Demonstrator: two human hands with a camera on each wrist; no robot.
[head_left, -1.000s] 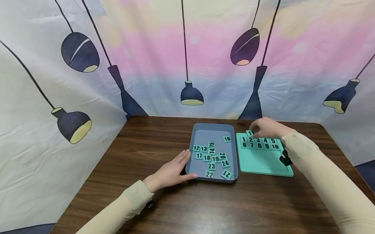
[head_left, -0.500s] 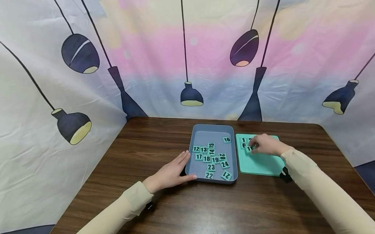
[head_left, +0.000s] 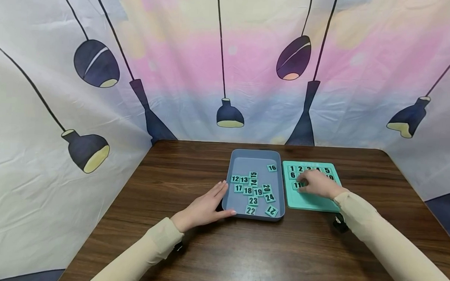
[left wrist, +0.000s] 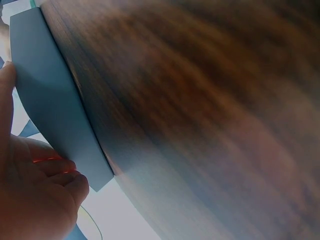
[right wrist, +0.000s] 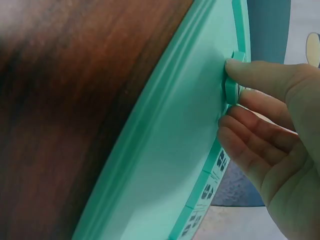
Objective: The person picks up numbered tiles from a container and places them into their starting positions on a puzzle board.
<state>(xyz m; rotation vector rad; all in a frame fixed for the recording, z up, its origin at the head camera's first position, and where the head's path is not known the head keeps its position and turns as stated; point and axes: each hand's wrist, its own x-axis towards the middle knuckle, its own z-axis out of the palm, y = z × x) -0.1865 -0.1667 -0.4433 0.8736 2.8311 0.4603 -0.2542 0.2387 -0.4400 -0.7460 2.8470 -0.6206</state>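
My right hand pinches the number tile marked 11 between thumb and fingers. It is at the left end of the row below the 6 on the turquoise board. In the right wrist view the tile lies close against the board's surface. Two rows of number tiles, 1 to 10, fill the far part of the board, partly hidden by my hand. My left hand rests against the near left corner of the blue-grey tray, fingers extended along its side and thumb at the front edge.
Several loose number tiles, among them 16 and 22, lie scattered in the tray at different angles. Tray and board stand side by side on a dark wooden table. A cloth backdrop printed with lamps hangs behind the table.
My right hand has brought tile 11 from over the board's far edge toward me, down to the spot below the 6. My left hand and the tray stay put.
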